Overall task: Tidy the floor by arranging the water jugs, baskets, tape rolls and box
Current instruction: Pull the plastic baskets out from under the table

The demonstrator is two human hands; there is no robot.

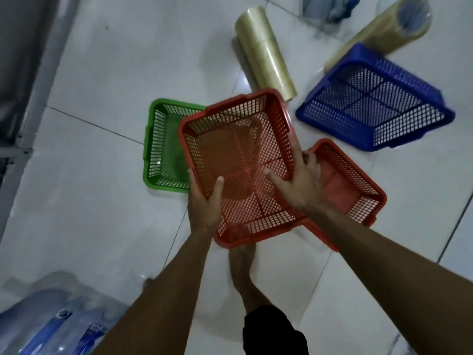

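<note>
Hands: left (204, 201), right (299, 180) | grip red basket (238, 149) | above floor (102, 73)

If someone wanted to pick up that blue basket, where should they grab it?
Probably by the rim. The blue basket lies open side up on the tiled floor, its thick rim all exposed. Its near edge faces the person with nothing in the way, so reach from there and curl fingers over it.

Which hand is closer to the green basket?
Left. The left hand grips the held red basket right beside the green basket; the right hand is on the far side.
</note>
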